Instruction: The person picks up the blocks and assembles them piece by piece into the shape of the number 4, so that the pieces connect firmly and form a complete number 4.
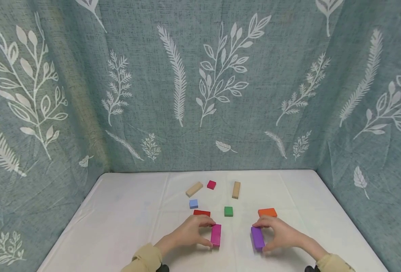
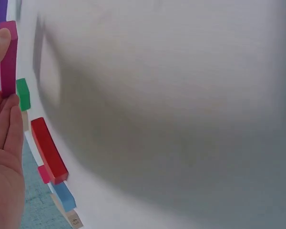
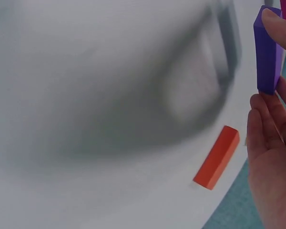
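Observation:
My left hand [image 1: 194, 231] pinches a magenta block [image 1: 216, 235] end to end, thumb at its near end and fingertips at its far end. In the left wrist view the magenta block [image 2: 8, 59] stands off the white surface, its shadow apart from it. Across from it, my right hand [image 1: 280, 235] holds a purple block [image 1: 257, 238] the same way, thumb and fingertips at opposite ends. The right wrist view shows the purple block [image 3: 268, 52] with its shadow apart too. A red block [image 1: 202, 213] lies just beyond the left hand, an orange block [image 1: 267, 212] just beyond the right.
Farther back on the white table [image 1: 125, 211] lie a green block [image 1: 228, 211], a blue block [image 1: 193, 204], a small crimson block [image 1: 211, 184] and two plain wooden blocks, one left [image 1: 194, 189] and one right [image 1: 236, 190]. A patterned curtain [image 1: 193, 147] encloses the table's back and sides.

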Demonstrator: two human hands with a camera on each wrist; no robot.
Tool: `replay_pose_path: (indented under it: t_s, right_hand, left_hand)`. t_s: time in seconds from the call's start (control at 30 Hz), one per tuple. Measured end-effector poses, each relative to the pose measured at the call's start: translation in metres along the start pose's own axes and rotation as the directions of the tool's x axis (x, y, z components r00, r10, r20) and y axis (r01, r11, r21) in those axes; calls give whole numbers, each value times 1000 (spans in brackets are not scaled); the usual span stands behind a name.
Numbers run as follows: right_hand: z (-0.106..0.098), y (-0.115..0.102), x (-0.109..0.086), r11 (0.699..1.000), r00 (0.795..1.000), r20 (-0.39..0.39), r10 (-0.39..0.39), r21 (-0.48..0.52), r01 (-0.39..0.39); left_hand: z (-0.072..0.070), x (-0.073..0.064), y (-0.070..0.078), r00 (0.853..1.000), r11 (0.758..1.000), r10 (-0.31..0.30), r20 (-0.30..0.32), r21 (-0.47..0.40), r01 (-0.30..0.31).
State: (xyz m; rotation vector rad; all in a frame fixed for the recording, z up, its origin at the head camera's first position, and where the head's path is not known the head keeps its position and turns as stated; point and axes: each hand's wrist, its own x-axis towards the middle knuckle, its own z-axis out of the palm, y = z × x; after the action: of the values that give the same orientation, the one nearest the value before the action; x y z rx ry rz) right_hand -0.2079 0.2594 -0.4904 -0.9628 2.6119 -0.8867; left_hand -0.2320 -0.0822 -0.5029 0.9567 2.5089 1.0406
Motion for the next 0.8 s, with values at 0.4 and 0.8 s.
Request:
replay_pose_path:
  t_s: [0.4, 0.8]
  right_hand:
    - [-14, -7, 4, 998, 994, -93, -48, -43, 44]
    - [-15, -4, 8, 995, 989, -111, -101, -31, 99]
  left_hand:
    - [1, 18, 10, 999, 997, 17, -44, -72, -20]
    - [7, 29, 11, 994, 998, 55, -94, -25, -57]
